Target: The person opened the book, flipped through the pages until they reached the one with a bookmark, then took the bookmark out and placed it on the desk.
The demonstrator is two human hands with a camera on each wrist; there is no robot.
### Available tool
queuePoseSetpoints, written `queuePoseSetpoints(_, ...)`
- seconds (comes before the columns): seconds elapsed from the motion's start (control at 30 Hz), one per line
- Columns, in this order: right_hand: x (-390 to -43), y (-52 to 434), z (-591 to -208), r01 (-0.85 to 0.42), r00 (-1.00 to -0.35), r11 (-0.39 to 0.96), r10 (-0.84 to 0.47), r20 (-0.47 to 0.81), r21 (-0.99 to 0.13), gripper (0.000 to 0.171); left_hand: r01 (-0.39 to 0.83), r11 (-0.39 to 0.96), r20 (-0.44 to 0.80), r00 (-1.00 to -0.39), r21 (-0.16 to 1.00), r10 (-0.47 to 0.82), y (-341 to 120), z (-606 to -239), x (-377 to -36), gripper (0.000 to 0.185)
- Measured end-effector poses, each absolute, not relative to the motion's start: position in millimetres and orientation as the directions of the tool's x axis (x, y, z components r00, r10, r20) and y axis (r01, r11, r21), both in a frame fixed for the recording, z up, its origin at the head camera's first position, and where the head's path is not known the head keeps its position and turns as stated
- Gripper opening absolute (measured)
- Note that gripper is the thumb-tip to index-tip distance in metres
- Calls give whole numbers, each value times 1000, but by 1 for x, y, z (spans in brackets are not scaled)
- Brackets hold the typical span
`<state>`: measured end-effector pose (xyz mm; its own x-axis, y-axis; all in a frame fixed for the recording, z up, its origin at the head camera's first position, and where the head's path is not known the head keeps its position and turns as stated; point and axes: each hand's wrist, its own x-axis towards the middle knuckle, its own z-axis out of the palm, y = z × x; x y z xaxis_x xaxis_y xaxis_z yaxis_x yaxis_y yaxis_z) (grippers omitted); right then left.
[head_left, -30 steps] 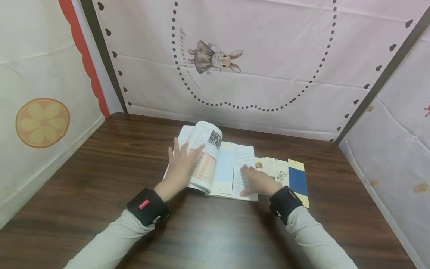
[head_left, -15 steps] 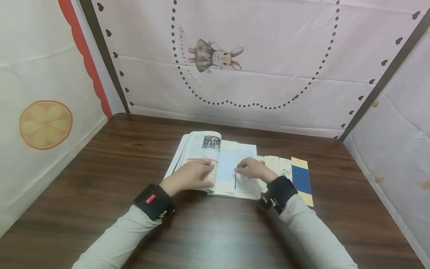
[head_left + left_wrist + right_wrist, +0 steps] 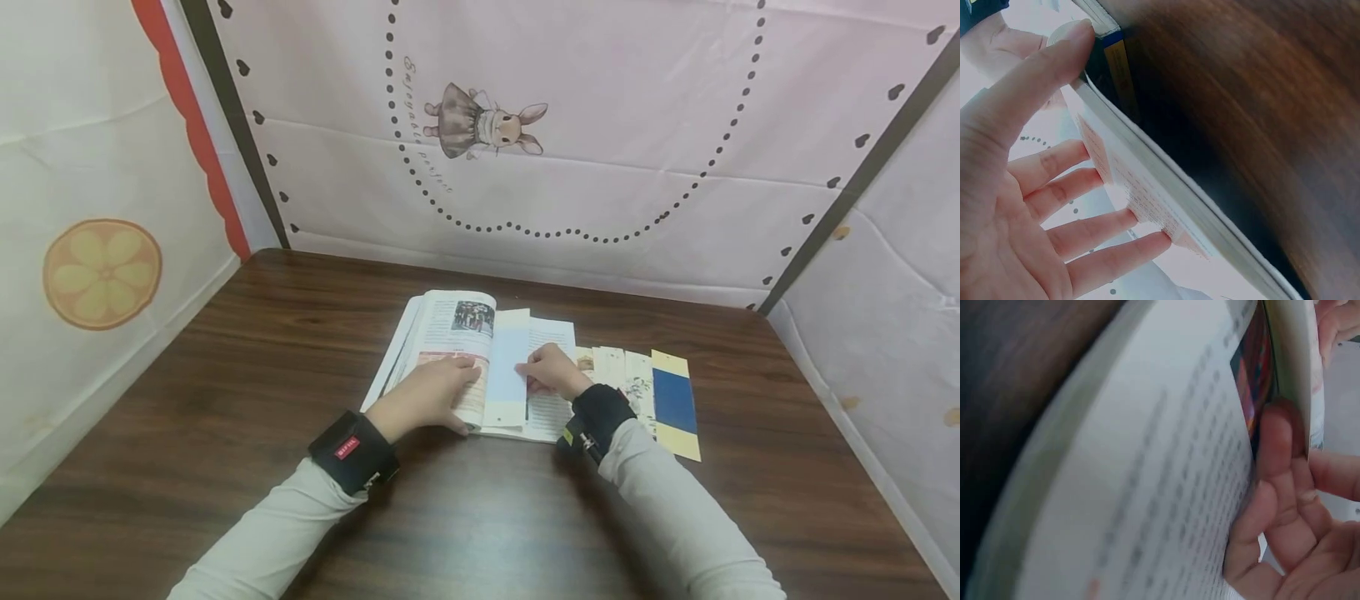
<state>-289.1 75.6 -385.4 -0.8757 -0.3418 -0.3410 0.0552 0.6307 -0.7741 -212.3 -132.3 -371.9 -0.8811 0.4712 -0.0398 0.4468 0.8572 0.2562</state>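
Left of centre: my left hand [image 3: 423, 393] rests on the left page [image 3: 442, 329] of the book [image 3: 543, 428], fingers extended and touching the print, thumb by the bottom edge. Not gripping. Book is spread on the table [image 3: 187, 375], mid-frame.

Centre: pale-blue strip [image 3: 507, 367] along the gutter, between the two pages. Progress, my read: pages parted, strip in hand, so that much is done. Left: strip isn't lying loose, and letting go isn't done yet.

Orientation: long axis runs up-down in the frame, roughly with the gutter, upper end leaning slightly right. One short end points to the top of frame, the other to the bottom. Pale-blue face up; right long edge lifted off the page.

Just right of it: my right hand [image 3: 551, 369] pinches that right edge, a finger tucked underneath.

Right of centre: other strips [image 3: 610, 361] fanned beside the book, blue-yellow strip [image 3: 675, 402] outermost, not held.
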Motion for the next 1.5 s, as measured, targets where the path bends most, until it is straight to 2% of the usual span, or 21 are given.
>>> queuePoseSetpoints(0.13, -292, 106, -385, 45, -890, 640, -323, -321, -767, 26, 455, 860, -37, -879, 232, 476, -130, -371, -212, 85)
queuePoseSetpoints(0.3, -292, 173, -374, 80, -882, 613, -325, -343, -786, 26, 455, 867, -42, -881, 201, 472, -130, -372, -212, 87)
queuePoseSetpoints(0.47, -285, 238, -362, 141, -899, 613, -249, -360, -778, 27, 449, 870, -48, -883, 205, 467, -130, -373, -213, 87)
queuePoseSetpoints(0.73, -271, 296, -368, 206, -888, 715, -151, -435, -668, 32, 434, 871, -39, -890, 229, 454, -134, -371, -212, 86)
queuePoseSetpoints(0.87, -269, 302, -377, 197, -907, 767, -95, -411, -611, 33, 448, 865, -21, -886, 228, 464, -134, -372, -212, 86)
queuePoseSetpoints(1.1, -267, 302, -385, 142, -930, 910, -12, -369, -389, 34, 446, 860, -37, -883, 248, 468, -130, -375, -214, 85)
queuePoseSetpoints(1.23, -267, 293, -380, 102, -962, 943, 12, -273, -317, 33, 442, 864, -36, -886, 242, 463, -129, -375, -215, 86)
queuePoseSetpoints(1.37, -266, 262, -378, -76, -993, 959, -98, -68, -272, 29, 442, 865, -41, -885, 235, 464, -128, -374, -215, 86)
queuePoseSetpoints(1.43, -263, 237, -379, -220, -975, 939, -224, 15, -265, 27, 443, 866, -43, -885, 233, 464, -128, -374, -215, 86)
queuePoseSetpoints(1.5, -257, 208, -379, -366, -930, 892, -364, 58, -265, 28, 442, 867, -45, -885, 230, 463, -128, -373, -215, 86)
